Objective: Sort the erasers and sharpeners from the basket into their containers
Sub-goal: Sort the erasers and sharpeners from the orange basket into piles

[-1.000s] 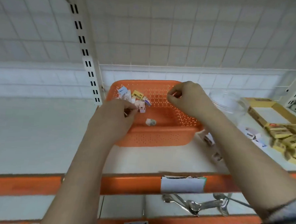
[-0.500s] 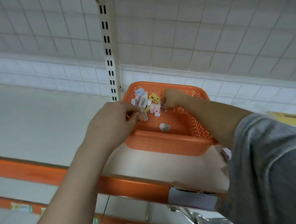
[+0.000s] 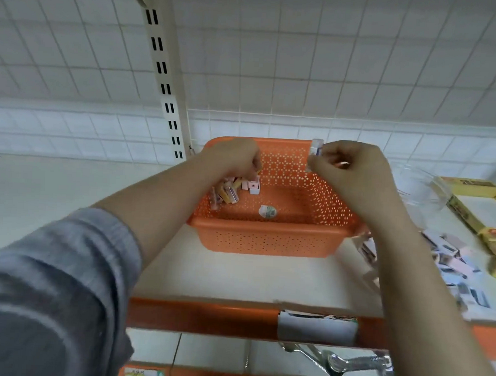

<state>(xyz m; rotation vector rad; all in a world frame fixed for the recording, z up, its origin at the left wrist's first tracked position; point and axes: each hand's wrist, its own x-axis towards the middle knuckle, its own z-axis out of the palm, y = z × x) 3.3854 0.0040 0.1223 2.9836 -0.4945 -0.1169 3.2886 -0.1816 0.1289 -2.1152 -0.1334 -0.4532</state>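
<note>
Right hand (image 3: 348, 176) hangs above the right half of the orange basket (image 3: 270, 240), its fingers curled and pinching a small wrapped eraser (image 3: 315, 151) that sticks up past the thumb side, clear of the basket floor. Left hand (image 3: 234, 158) reaches down into the basket's far-left corner, fingers bent into the small heap of erasers and sharpeners (image 3: 232, 190) lying there; something yellow shows at its fingertips, but whether it has a firm hold on a piece cannot be told from this angle. One lone rounded piece (image 3: 267, 211), white with a green mark, lies apart near the middle of the basket floor, towards the near wall. The basket stands on the white shelf (image 3: 236, 276), towards its back, just right of the slotted upright (image 3: 163, 77). Along the shelf's right side lie a clear container (image 3: 419, 185), an open yellow box (image 3: 481, 205) at the far-right edge, and nearer the front a spread of small pink and white wrapped pieces (image 3: 452, 264). The step in hand looks like picking: one eraser lifted out, a second being fished from the heap. The next move probably calls for carrying the right hand's piece over the basket's right wall to whichever container on that side takes erasers, and letting it go there without scattering the pieces already laid out; a fair share of the heap remains to be sorted.
</note>
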